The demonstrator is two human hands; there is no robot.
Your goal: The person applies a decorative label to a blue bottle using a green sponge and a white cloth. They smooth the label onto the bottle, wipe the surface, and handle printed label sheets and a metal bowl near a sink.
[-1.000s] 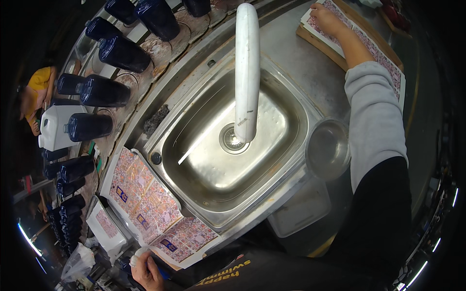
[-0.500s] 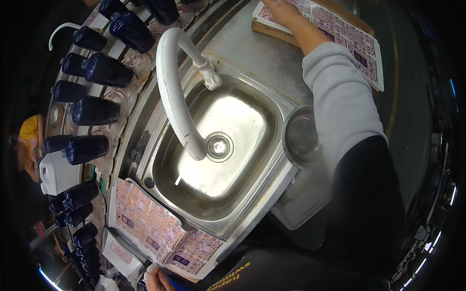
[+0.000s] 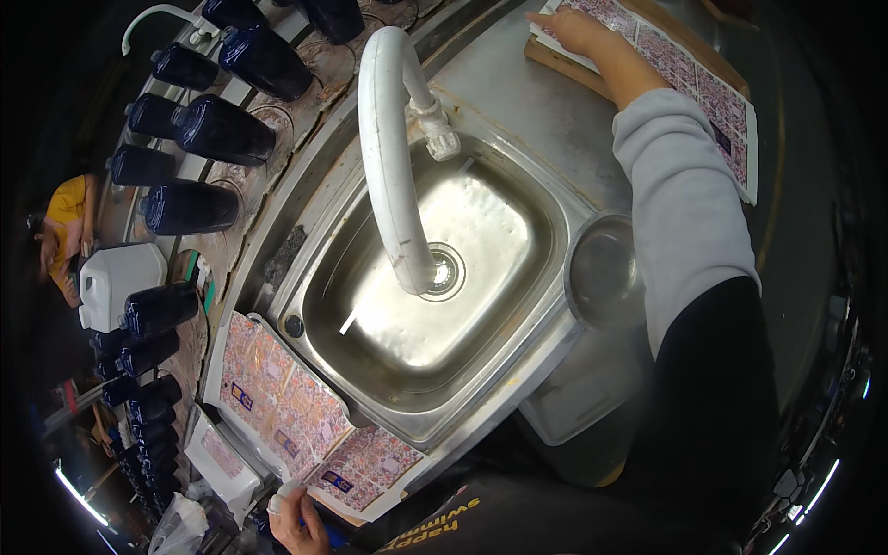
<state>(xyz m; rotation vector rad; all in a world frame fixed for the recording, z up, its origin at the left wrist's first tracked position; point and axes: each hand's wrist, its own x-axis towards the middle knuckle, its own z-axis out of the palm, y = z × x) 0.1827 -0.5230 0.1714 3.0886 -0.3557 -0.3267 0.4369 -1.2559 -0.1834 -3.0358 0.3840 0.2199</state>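
Head view: main chg is the R hand [image 3: 572, 31] at the corner of the sheet stack [image 3: 680, 65], far R. A sec ago its fingers were curled at that corner; now one finger sticks out straight past the stack's edge, the rest of the hand lying over the top sheet. Can't tell if anything's pinched b/c the underside is hidden. Stack sits on a wooden board [image 3: 578, 67] on the metal counter, R of the sink [image 3: 490, 217], w/ the grey sleeve [image 3: 680, 166] alongside.

L hand [image 3: 301, 527] hasn't shifted much: low L, fingers curled, white stuff at the fingertips (cover or held item, can't tell), right next to the near edge of the patterned sheets [image 3: 282, 388]. Can't tell if it grips one. Those sheets lie L of the sink, same spot as before.

Whole view has swung a bit too, so the tap [image 3: 379, 148] shows its bend more; prob. the head turning, not the tap moving.

Meaning, my read: fingers are being re-set at the stack, but no visible progress w/ the sheets, b/c both groups look unmoved. Metal bowl [image 3: 599, 268] still by the sink's R corner, blue bottles [image 3: 192, 209] lined up L.
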